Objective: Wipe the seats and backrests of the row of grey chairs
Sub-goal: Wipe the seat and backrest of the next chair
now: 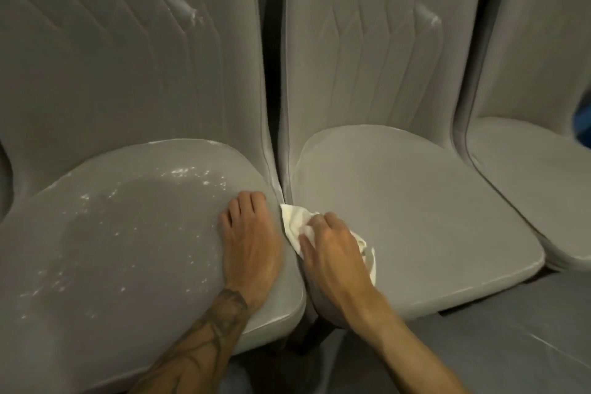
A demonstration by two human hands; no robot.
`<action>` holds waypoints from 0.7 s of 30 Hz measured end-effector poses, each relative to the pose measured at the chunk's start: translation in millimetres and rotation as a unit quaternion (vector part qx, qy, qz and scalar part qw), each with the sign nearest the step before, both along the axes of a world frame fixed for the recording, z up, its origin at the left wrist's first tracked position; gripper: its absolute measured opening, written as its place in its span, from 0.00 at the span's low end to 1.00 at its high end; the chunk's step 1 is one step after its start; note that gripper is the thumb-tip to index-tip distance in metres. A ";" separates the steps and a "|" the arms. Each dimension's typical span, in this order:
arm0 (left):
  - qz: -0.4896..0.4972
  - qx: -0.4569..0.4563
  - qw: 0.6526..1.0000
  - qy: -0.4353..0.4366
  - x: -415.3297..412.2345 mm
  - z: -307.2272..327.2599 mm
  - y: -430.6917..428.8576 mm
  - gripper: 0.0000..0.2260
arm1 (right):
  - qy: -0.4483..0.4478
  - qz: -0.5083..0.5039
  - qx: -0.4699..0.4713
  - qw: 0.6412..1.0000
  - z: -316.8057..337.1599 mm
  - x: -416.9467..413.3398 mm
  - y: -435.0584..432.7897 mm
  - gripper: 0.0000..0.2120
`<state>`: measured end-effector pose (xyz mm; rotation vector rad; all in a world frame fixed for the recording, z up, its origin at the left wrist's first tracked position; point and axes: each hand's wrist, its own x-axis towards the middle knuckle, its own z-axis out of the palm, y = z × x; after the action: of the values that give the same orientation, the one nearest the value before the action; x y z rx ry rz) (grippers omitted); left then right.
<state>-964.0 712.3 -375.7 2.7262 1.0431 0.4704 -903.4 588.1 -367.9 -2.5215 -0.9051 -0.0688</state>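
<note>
1. Plainly, three grey chairs stand side by side: the left chair (128, 57), the middle chair (383, 57) and the right chair (527, 185), which the frame edge cuts off.
2. The left hand (248, 243) lies palm down on the right part of the left seat (112, 249). Its fingers are straight and slightly spread, and it holds nothing. Its forearm bears a dark tattoo (211, 329).
3. The right hand (332, 253) sits at the left edge of the middle seat (431, 217), fingers curled over a crumpled white cloth (295, 221) and gripping it.
4. The cloth lies on that seat edge. Its far corner touches the narrow gap between the two seats, and another fold shows past the right side of the hand.
5. The two hands are near each other but apart, with the gap between the seats running between them.
6. White specks (192, 173) are scattered over the left seat, thickest toward its back.
7. A white smear (182, 6) marks the left chair's upper backrest, and a smaller one (428, 14) marks the middle chair's.
8. The middle seat looks even and matt.
9. Grey floor (511, 345) shows below the seats. At the right edge is a blue patch (582, 125); what it is cannot be told.
</note>
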 end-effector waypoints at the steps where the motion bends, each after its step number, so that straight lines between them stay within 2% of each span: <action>1: -0.003 0.003 1.000 0.004 -0.7 0.3 -0.1 0.13 | 0.003 -0.017 0.003 1.000 2.1 4.4 6.3 0.09; 6: -0.015 0.018 1.000 0.015 -3.2 -1.4 1.6 0.13 | 0.026 -0.046 0.001 0.999 16.1 30.8 51.1 0.12; 10: -0.013 0.018 1.000 0.005 0.4 0.0 3.0 0.09 | -0.034 -0.037 -0.035 0.998 -2.1 -10.1 3.6 0.09; 13: -0.035 0.010 0.999 -0.008 8.8 5.5 8.8 0.12 | -0.004 -0.040 0.003 0.999 -2.8 -4.6 1.2 0.10; 16: -0.075 -0.007 0.997 -0.002 20.1 7.7 23.5 0.17 | 0.003 -0.086 -0.014 0.996 13.8 18.0 42.4 0.14; 18: -0.108 -0.003 0.994 0.001 29.0 5.4 31.6 0.17 | 0.006 -0.078 -0.019 0.997 16.7 14.3 45.0 0.13; 21: -0.141 -0.026 0.990 -0.009 46.1 4.5 39.8 0.16 | -0.031 -0.068 -0.012 0.997 9.7 -22.0 -2.3 0.06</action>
<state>-917.9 752.1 -371.2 2.7557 0.6386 0.4138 -925.4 585.8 -358.1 -2.6134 -0.7609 -0.1817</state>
